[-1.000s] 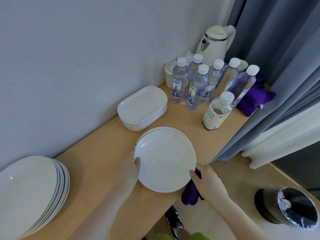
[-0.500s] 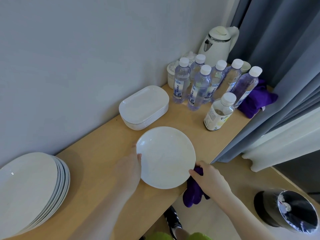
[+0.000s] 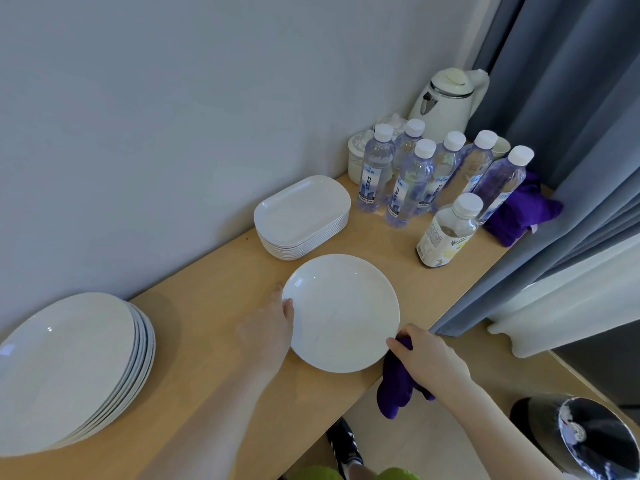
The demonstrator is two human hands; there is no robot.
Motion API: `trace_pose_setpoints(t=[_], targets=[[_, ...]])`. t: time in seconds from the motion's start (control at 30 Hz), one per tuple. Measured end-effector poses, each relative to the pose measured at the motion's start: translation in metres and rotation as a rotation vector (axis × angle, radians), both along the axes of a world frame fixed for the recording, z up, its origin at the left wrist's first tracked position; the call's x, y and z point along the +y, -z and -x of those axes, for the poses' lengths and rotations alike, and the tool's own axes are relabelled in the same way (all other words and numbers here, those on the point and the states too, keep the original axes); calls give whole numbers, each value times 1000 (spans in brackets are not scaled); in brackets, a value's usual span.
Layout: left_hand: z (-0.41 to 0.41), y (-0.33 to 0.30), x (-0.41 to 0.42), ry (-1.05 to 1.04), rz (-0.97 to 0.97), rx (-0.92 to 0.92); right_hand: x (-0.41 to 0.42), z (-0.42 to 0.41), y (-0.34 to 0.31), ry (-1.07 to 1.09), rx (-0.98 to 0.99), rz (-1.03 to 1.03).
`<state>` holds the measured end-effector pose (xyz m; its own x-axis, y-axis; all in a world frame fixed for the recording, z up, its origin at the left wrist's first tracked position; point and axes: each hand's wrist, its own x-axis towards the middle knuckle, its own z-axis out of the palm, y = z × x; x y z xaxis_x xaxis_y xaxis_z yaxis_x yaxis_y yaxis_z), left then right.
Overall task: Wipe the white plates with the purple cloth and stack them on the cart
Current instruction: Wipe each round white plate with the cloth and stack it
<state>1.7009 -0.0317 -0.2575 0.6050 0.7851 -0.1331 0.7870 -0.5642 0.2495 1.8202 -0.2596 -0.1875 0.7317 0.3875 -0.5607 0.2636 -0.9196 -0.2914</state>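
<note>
- In the head view we see a round white plate [image 3: 341,311] lying flat near the front edge of the wooden counter [image 3: 214,303].
- The left hand [image 3: 268,329] holds its left rim, thumb on top.
- The right hand [image 3: 427,358] grips the purple cloth [image 3: 398,393] at the plate's near right rim; the cloth hangs over the counter edge.
- A stack of round plates [image 3: 69,368] sits far left, rectangular plates [image 3: 303,216] behind, with bare wood between them.

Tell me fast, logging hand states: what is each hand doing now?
Left hand: holding the round plate by its rim.
Right hand: holding the purple cloth at the plate's edge.
</note>
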Motion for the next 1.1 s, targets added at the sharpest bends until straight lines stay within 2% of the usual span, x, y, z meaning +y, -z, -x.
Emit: trace_pose_setpoints(t=[0.07, 0.23, 0.4, 0.57, 0.73, 0.87, 0.97, 1.03, 1.1], targets=[[1, -22, -6, 26, 28, 8, -4, -3, -4, -1, 9, 4], [28, -53, -12, 34, -77, -24, -3, -7, -35, -43, 87, -25], [69, -80, -14, 116, -26, -95, 29, 19, -87, -147, 158, -250], [117, -98, -4, 19, -63, -275, 87, 59, -110, -279, 239, -410], [178, -104, 23, -200, -172, -330, 149, 105, -104, -366, 415, -502], [229, -103, 43, -436, -215, -322, 193, 135, -82, -438, 400, -543], [263, -102, 55, -616, -145, -254, 220, 160, -71, -476, 389, -537], [280, -97, 64, -710, -27, -224, 234, 173, -66, -490, 379, -520], [291, -92, 73, -800, 126, -270, 246, 185, -62, -503, 353, -498]])
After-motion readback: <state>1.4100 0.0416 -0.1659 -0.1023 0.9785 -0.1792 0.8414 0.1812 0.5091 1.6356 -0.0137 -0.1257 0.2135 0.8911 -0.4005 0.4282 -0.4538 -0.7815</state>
